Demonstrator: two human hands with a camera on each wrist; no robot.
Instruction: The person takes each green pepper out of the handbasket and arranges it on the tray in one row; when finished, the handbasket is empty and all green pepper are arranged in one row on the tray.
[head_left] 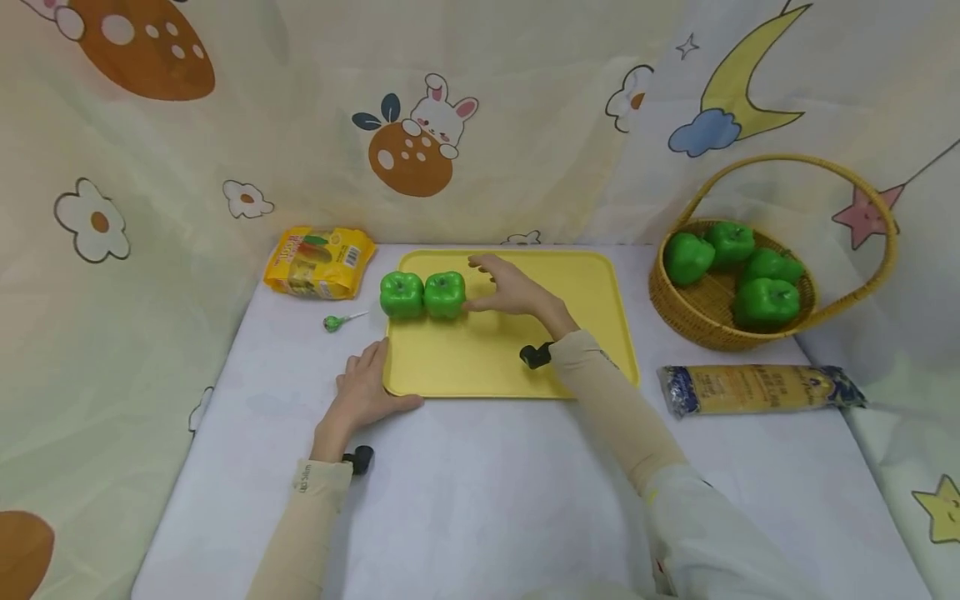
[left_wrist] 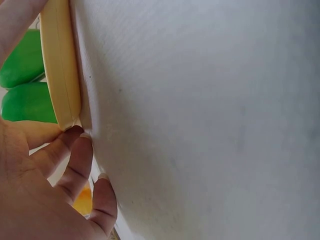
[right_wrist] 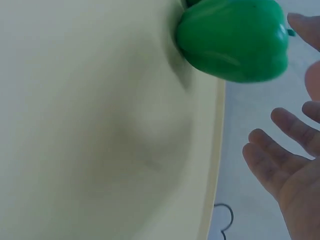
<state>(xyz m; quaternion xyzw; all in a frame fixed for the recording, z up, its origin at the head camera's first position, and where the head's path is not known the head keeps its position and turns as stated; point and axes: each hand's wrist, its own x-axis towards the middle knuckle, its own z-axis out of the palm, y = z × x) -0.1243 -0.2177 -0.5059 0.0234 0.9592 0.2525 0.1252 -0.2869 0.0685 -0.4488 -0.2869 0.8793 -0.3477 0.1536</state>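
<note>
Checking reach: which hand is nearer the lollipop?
Left. The left hand is just in front of the lollipop; the right hand is farther right, past two green peppers.

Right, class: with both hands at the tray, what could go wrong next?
The right hand is close beside the right green bell pepper and could nudge it into the left green bell pepper. The latter seems to overlap the left rim of the yellow tray and might tip off towards the lollipop. The left hand touches the tray's near-left corner and might shift it.
</note>
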